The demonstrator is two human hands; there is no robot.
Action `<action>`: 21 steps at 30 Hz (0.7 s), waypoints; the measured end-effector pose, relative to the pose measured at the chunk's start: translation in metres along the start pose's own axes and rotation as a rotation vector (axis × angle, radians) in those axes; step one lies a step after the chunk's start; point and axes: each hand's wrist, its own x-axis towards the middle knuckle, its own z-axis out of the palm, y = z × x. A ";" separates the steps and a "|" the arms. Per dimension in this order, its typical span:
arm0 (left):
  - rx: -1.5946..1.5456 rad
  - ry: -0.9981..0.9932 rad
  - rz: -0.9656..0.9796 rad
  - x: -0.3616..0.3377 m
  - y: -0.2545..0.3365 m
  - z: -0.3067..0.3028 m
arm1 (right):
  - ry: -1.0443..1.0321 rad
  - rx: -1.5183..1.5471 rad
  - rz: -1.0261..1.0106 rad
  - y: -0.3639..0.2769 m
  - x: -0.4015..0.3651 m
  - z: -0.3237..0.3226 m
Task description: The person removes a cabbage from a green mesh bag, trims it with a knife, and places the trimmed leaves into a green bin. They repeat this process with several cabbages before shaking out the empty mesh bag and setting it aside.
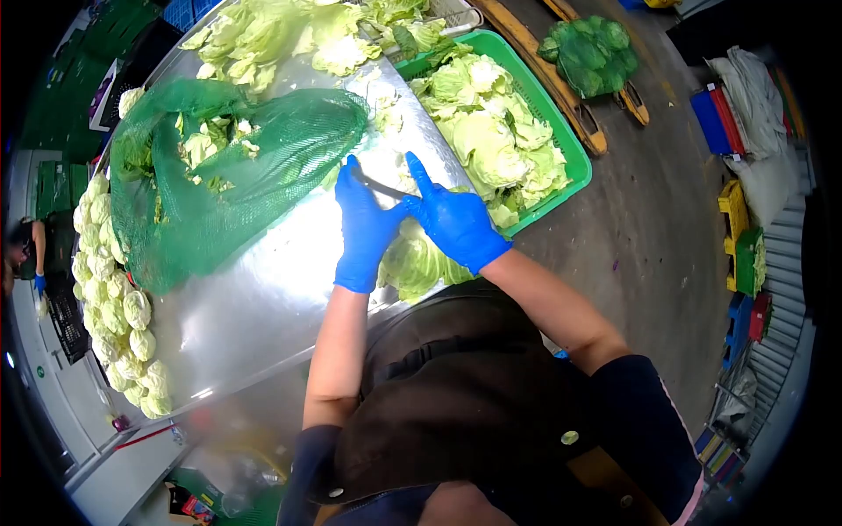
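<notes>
Both of my hands wear blue gloves and are close together over the metal table. My right hand (452, 219) grips a knife (379, 186), its handle hidden in the palm and its blade pointing left towards the other hand. My left hand (364, 223) curls against the side of a pale, overexposed cabbage (386, 162), with its thumb close to the right hand. Below the hands, loose green cabbage leaves (417, 263) lie at the table edge by my apron.
A green net bag (237, 184) with leaf scraps lies on the metal table (237, 324). Trimmed cabbages (110, 298) line its left edge. Leaves fill a green crate (574, 162) on the right. Beyond it, a netted cabbage sack (592, 57) rests on a wooden pallet (535, 61).
</notes>
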 end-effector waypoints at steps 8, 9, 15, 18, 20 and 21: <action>0.076 -0.016 -0.067 0.002 -0.003 -0.012 | -0.111 -0.095 0.000 -0.002 0.015 -0.006; 0.076 -0.011 -0.064 0.004 -0.003 -0.013 | -0.120 -0.101 -0.006 -0.002 0.019 -0.008; 0.033 -0.001 -0.057 0.003 0.019 -0.013 | -0.103 0.016 -0.020 0.009 0.033 0.001; 0.029 -0.026 -0.043 0.002 0.019 -0.014 | -0.140 0.079 0.023 0.007 0.031 0.000; 0.042 -0.006 -0.023 0.002 0.016 -0.012 | -0.222 0.044 0.023 0.004 0.036 -0.007; 0.057 0.009 -0.042 -0.001 0.014 -0.010 | -0.215 0.112 0.046 0.003 0.037 -0.007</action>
